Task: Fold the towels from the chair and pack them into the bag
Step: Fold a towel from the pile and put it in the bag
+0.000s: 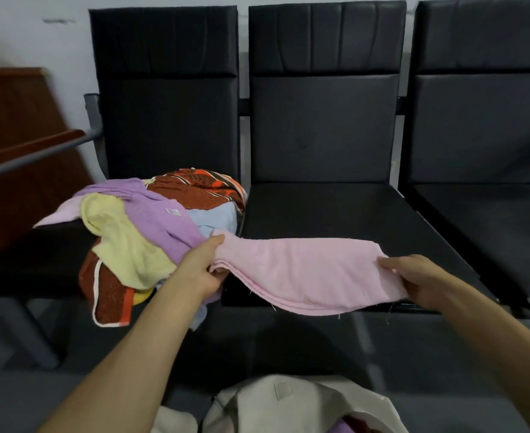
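Note:
A pink towel (pixel 304 273), folded into a long strip, stretches across the front of the middle black chair seat (pixel 335 207). My left hand (pixel 204 267) grips its left end and my right hand (pixel 420 279) holds its right end, thumb on top. A loose pile of towels (pixel 151 232) in purple, yellow, light blue and red-brown pattern lies on the left chair seat, some hanging over the front edge. A cream cloth bag (pixel 301 404) stands open on the floor below me, with purple and red cloth showing inside at its right.
Three black padded chairs stand in a row against a pale wall; the right chair (pixel 492 207) is bare. A grey metal armrest (pixel 32 157) and a brown wooden piece of furniture (pixel 16 126) stand at the left. Grey floor lies under the seats.

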